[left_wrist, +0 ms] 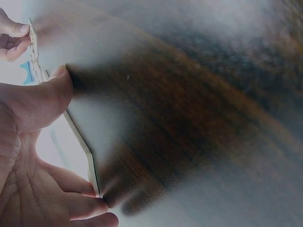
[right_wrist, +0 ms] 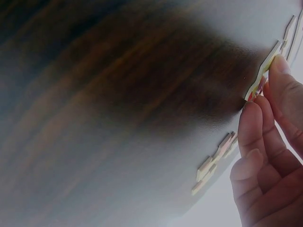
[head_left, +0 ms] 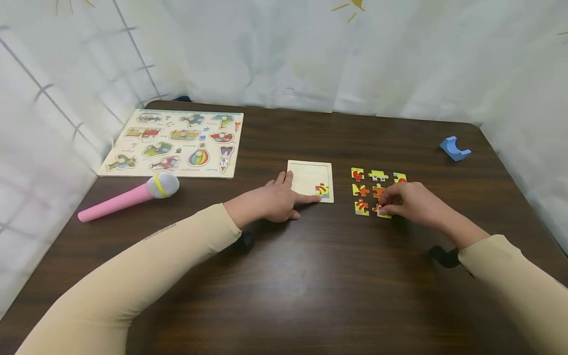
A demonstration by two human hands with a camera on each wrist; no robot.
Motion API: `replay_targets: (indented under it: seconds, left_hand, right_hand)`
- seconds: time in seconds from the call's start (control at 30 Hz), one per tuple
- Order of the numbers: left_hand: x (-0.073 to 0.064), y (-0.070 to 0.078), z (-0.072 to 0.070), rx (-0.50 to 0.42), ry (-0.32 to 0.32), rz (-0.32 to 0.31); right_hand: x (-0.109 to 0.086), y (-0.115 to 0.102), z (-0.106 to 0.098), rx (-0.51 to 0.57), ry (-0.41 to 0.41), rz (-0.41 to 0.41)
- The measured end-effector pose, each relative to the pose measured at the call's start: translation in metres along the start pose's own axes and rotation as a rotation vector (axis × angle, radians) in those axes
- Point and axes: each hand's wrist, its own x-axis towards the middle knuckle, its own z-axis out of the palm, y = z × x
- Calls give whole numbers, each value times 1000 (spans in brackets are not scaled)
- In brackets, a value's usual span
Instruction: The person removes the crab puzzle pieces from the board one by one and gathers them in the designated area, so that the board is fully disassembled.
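Note:
My left hand (head_left: 278, 203) rests at the near left of a small square wooden puzzle tray (head_left: 306, 175). Its index finger lies straight along the near edge, by a yellow and red jigsaw piece (head_left: 323, 190) set in the near right corner. To the right, my right hand (head_left: 410, 199) pinches a jigsaw piece (right_wrist: 263, 71) by its edge between thumb and fingertips, low at the table. That piece belongs to a group laid out in rows, including one with eyes (head_left: 378, 176) and one at the near left (head_left: 361, 207). The hand partly covers the group's right side.
On the left, a large wooden picture board (head_left: 173, 140) with vehicle shapes lies at the back. A pink toy microphone (head_left: 128, 199) lies in front of it. A blue arch-shaped block (head_left: 454, 149) sits at the back right of the dark wooden table (head_left: 301, 286). Pale curtains surround the table.

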Motion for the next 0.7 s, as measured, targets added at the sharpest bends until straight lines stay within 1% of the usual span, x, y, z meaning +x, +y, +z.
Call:
replay_targets:
  seconds: [0.2,0.43,0.7]
  left_hand:
    - [0,2,0,-3,-5,-8]
    - [0,3,-1,-13,-16,-9]
    - [-1,2,-1,-12,-17,-10]
  right_hand:
    - [-1,2,1,9,4,-11]
    - [-2,2,0,6,-5,1]
    - [0,2,0,5,-10,-4]
